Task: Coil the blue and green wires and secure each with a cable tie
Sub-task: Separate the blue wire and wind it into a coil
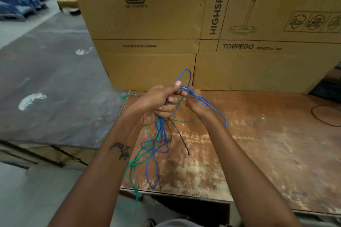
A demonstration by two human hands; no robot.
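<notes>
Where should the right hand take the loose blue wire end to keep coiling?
Judging by its pose, pinch the blue wire on the free tail that arcs over the right hand and droops toward the table. Come from the right side, above the table: that stretch hangs clear, while below the left hand blue tangles with the green wire.

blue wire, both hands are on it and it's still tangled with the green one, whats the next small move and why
Probably draw the loose blue strand through the right hand and lay one more loop into the left hand. The left hand grips a bunch of the blue wire, but long blue loops hang below, crossed with the green wire over the table edge. No neat coil shows, so tying seems premature.
</notes>
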